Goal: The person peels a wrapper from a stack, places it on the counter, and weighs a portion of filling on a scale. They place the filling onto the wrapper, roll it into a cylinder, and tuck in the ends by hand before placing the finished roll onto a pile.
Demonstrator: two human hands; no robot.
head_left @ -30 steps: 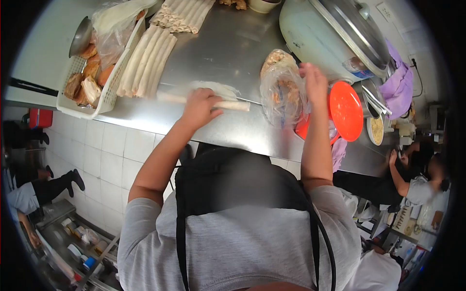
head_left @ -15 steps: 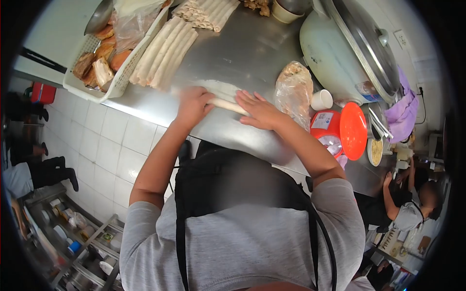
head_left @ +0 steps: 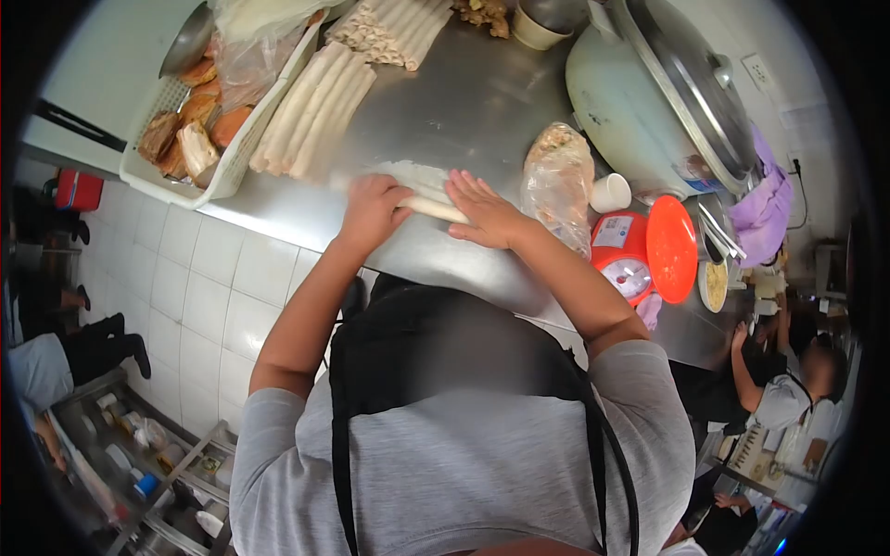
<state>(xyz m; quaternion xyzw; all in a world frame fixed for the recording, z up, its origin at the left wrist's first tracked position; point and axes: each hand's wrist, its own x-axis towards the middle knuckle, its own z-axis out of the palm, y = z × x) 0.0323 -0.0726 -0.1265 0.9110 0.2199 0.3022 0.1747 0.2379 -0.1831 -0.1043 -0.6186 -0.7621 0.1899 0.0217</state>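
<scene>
A long pale roll in a thin wrapper lies on the steel table near its front edge, with a whitish flat patch just behind it. My left hand is closed on the roll's left end, fingers curled over it. Across the right end rests my right hand, palm down with fingers stretched out. What lies beneath both palms is hidden. Behind and to the left, several finished-looking pale rolls lie side by side, and a stack of more rolls sits farther back.
A white basket holds browned food pieces and a plastic bag. To the right are a bag of filling-like food, a white cup, a red scale with a red dish, and a large lidded pot. Other people stand beyond.
My right hand has shifted slightly left along the roll, and my left hand a little right. The whole view has moved slightly; the other things stay in place.
</scene>
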